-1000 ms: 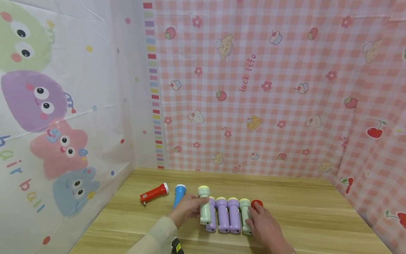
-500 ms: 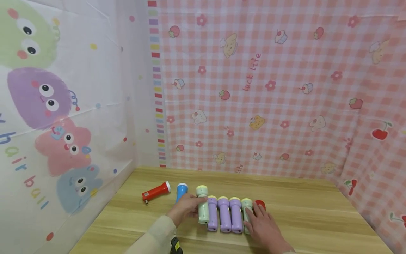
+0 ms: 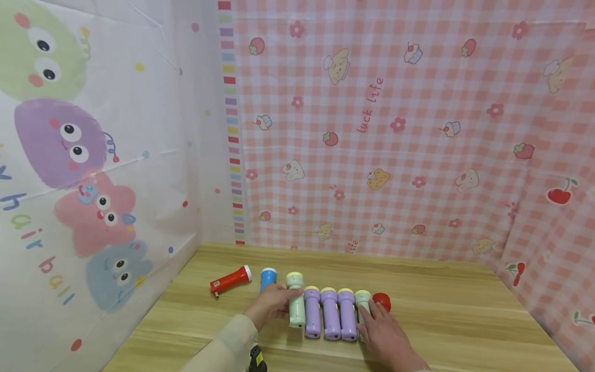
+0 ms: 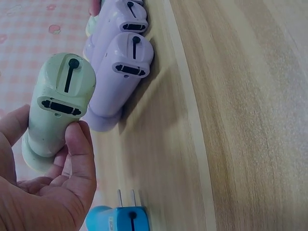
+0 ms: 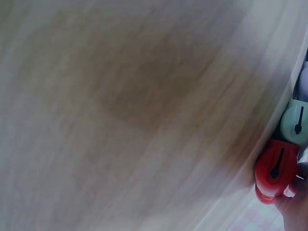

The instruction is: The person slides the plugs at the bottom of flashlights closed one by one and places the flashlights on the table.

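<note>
My left hand point(image 3: 271, 302) holds a light green flashlight point(image 4: 60, 108) with a yellow-rimmed head between thumb and fingers, raised beside the left end of a row. Three purple flashlights lie side by side there; the nearest purple flashlight point(image 3: 313, 312) is just right of the held one. Another light green flashlight point(image 3: 363, 296) follows, then a red flashlight point(image 3: 381, 301) at the right end. My right hand point(image 3: 383, 333) lies over these last two and hides most of their bodies. In the right wrist view, its fingertips grip the side of the red flashlight point(image 5: 275, 169).
A blue flashlight point(image 3: 268, 278), its two plug prongs out in the left wrist view, lies partly behind my left hand. Farther left, another red flashlight point(image 3: 231, 281) lies slanted on the wooden table point(image 3: 441, 289). Printed cloths point(image 3: 418, 155) hang behind and at the sides.
The held green flashlight has moved slightly left and no longer overlaps the first purple one. My right fingers have slid back, uncovering more of the red head. The head view has shifted slightly.
</note>
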Demonstrator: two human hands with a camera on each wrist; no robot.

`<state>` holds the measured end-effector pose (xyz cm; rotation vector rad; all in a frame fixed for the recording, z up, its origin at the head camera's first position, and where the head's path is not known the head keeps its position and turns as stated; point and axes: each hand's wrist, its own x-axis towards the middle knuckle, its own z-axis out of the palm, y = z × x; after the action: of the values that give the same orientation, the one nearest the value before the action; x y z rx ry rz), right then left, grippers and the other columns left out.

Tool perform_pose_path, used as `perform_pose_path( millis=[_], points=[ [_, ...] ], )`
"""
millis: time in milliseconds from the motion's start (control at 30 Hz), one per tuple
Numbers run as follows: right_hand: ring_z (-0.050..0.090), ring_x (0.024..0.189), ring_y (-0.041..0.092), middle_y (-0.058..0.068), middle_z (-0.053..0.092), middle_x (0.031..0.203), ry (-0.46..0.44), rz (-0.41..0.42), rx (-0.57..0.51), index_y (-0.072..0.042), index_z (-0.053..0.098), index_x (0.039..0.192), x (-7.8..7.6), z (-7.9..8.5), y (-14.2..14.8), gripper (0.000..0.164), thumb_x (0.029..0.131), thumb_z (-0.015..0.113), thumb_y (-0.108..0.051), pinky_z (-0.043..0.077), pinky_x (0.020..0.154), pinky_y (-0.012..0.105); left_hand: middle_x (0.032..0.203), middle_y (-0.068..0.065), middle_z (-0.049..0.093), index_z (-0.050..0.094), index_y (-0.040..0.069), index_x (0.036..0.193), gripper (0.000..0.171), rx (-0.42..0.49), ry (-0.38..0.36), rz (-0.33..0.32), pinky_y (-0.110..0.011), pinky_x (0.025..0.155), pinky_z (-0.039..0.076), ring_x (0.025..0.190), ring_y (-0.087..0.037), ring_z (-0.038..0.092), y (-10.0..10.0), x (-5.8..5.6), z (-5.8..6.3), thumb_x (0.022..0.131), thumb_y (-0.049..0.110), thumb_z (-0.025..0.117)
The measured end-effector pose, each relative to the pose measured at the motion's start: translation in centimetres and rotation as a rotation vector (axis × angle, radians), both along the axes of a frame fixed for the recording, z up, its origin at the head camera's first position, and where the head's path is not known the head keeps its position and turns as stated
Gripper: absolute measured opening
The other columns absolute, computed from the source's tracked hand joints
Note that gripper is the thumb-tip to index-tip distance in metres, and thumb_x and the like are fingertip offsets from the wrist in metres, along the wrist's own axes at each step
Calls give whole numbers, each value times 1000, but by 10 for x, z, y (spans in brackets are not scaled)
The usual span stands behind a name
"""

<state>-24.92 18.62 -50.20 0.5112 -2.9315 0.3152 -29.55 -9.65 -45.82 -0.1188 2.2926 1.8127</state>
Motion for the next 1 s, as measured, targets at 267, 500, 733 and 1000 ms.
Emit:
perform_pose_path(
  millis=[267,500,733,1000],
  points=[
    [34,137,49,30,40,147,-28,-22,30,2,50,141,-1,-1,-1,51,101,55,-30,30,107,64,86,-11,68,58,-4,98,37,-66,-11,-3,-33,65,56,73,-19,63,1,1,1,92,30,71],
    [36,136,48,30,42,146,1,-22,45,2,51,140,0,-3,-2,51,101,55,-31,31,107,64,84,-11,66,58,-4,96,35,-70,-16,1,-34,66,57,72,-18,61,1,3,0,92,28,71],
    [35,137,48,30,41,147,-14,-26,51,2,50,141,1,-3,-2,52,101,54,-31,29,108,64,82,-11,66,58,-3,93,35,-102,-20,17,-38,70,58,71,-19,62,1,1,-5,92,29,72],
    [34,137,48,29,41,147,-15,-33,42,1,50,141,1,-3,-3,52,102,53,-32,29,108,64,83,-11,65,56,-1,89,38,-100,12,14,-38,68,57,72,-20,64,-4,-4,-21,89,32,75]
  ],
)
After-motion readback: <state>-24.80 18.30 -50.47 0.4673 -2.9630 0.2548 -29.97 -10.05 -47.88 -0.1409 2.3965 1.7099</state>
